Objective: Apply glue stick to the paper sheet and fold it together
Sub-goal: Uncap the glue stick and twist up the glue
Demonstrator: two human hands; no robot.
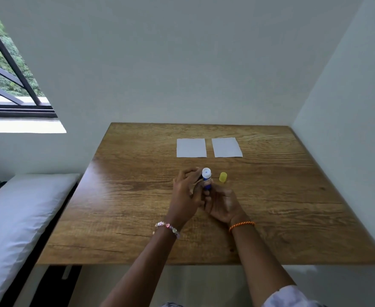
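Observation:
Two white paper sheets lie side by side at the far middle of the wooden table (120, 196): the left sheet (191, 148) and the right sheet (226, 147). Both hands hold a blue glue stick (206, 178) upright above the table's centre, its white open top facing up. My left hand (187, 192) wraps its left side. My right hand (223, 202) grips its lower end from the right. The yellow cap (223, 177) stands on the table just right of the stick, apart from both hands.
The table fits into a corner, with a wall behind and another on the right. A white cushion or mattress (16, 218) lies low on the left beside the table. A barred window (9, 69) is at upper left.

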